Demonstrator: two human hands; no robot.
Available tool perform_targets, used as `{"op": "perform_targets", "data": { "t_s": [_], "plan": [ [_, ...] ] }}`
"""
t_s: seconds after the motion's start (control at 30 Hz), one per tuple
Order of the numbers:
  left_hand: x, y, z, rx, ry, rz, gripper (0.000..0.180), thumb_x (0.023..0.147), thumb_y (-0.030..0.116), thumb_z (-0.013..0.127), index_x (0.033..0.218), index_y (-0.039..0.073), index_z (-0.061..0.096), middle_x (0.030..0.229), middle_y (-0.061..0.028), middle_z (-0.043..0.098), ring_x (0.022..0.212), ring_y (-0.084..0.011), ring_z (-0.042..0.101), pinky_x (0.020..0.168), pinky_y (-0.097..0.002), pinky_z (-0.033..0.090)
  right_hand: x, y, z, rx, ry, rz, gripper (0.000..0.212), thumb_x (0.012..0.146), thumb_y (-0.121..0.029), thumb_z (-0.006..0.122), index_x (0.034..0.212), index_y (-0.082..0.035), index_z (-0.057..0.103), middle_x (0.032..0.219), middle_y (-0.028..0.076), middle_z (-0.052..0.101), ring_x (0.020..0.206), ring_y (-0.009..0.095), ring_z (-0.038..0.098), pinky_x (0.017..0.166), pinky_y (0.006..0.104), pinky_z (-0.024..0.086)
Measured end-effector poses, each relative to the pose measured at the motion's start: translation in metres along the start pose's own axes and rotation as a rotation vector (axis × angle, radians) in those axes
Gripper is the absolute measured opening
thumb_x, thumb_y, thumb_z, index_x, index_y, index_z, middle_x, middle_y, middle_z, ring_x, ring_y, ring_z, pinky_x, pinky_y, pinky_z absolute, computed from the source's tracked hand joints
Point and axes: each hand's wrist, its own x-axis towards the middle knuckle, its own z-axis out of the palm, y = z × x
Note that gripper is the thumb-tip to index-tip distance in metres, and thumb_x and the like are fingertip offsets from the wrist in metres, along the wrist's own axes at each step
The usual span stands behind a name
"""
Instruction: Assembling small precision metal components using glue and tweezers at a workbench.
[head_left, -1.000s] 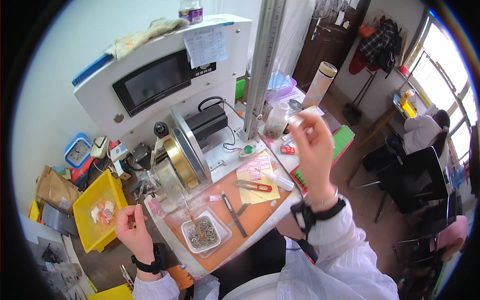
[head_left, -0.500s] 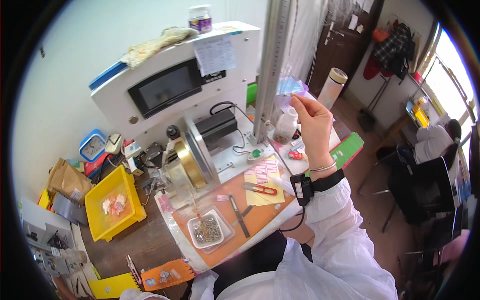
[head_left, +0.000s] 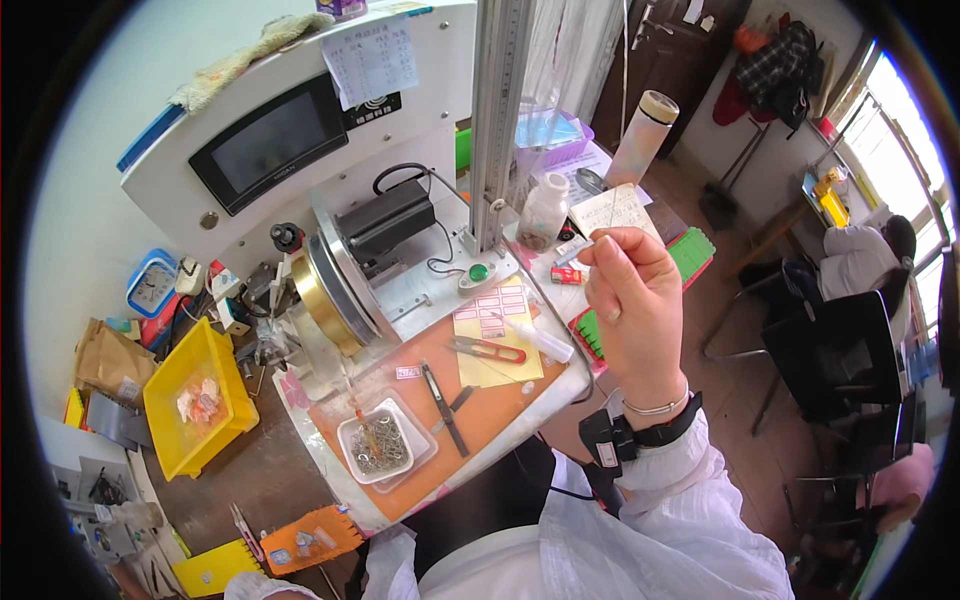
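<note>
My right hand (head_left: pixel 635 295) is raised over the right end of the workbench, with thumb and forefinger pinched together. Whatever they hold is too thin or small to make out. Behind the hand stand a cloudy bottle (head_left: pixel 545 212) and an open notebook (head_left: pixel 612 212). My left hand is out of sight; only a white sleeve (head_left: pixel 250 586) shows at the lower left. On the orange mat lie red-handled thread snips (head_left: pixel 490 350), a white squeeze bottle (head_left: pixel 540 341) and a slim dark cutter (head_left: pixel 444 408). Small metal rings (head_left: pixel 380 446) fill a white tub (head_left: pixel 407 463).
A white machine with a dark screen (head_left: pixel 268 145), a brass drum (head_left: pixel 318 300) and an upright metal rail (head_left: pixel 490 130) stands along the back. To the left is a yellow bin (head_left: pixel 240 412). A tall flask (head_left: pixel 642 140) rises at the far right; a person (head_left: pixel 865 265) sits beyond.
My right hand has come lower and nearer, its back turned more toward me, still pinched. The view has shifted right, and the notebook behind the hand now shows.
</note>
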Motion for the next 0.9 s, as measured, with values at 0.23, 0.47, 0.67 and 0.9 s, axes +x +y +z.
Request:
{"op": "perform_targets", "data": {
  "t_s": [0.23, 0.47, 0.67, 0.9],
  "plan": [
    [-0.002, -0.002, -0.008, -0.053, -0.002, -0.08, 0.017, 0.089, 0.01, 0.072, 0.094, -0.005, 0.067, 0.092, -0.0167, 0.065, 0.077, -0.0273, 0.062, 0.067, -0.0353, 0.052, -0.009, 0.001, 0.009, -0.008, -0.043, 0.027, 0.01, 0.093, -0.009, 0.067, 0.1, -0.001, 0.068, 0.084, 0.008, 0.071, 0.055, 0.002, 0.045, 0.052, 0.0179, 0.036],
    [-0.006, -0.008, -0.003, -0.068, 0.026, 0.076, 0.015, 0.091, 0.009, 0.068, 0.096, -0.005, 0.066, 0.094, -0.0185, 0.065, 0.081, -0.0294, 0.064, 0.067, -0.0359, 0.052, -0.018, 0.003, 0.014, -0.098, -0.073, 0.012, 0.011, 0.096, -0.009, 0.062, 0.102, 0.0, 0.062, 0.087, 0.011, 0.07, 0.048, 0.001, 0.041, 0.048, 0.0182, 0.034],
    [-0.007, 0.0, -0.007, -0.038, 0.027, -0.061, 0.015, 0.091, 0.009, 0.068, 0.096, -0.005, 0.066, 0.093, -0.0173, 0.064, 0.081, -0.0275, 0.063, 0.069, -0.0352, 0.052, -0.02, 0.0, 0.013, -0.026, -0.068, 0.02, 0.012, 0.092, -0.007, 0.069, 0.1, 0.001, 0.066, 0.086, 0.008, 0.073, 0.06, 0.001, 0.054, 0.051, 0.0162, 0.037],
    [-0.012, -0.004, -0.008, -0.047, 0.029, 0.0, 0.015, 0.09, 0.006, 0.069, 0.097, -0.007, 0.066, 0.096, -0.0185, 0.064, 0.077, -0.0283, 0.063, 0.067, -0.0356, 0.052, -0.02, 0.004, 0.016, -0.029, -0.076, 0.007, 0.011, 0.092, -0.007, 0.069, 0.099, 0.001, 0.066, 0.086, 0.008, 0.072, 0.06, 0.002, 0.053, 0.05, 0.0165, 0.037]
  ]
}}
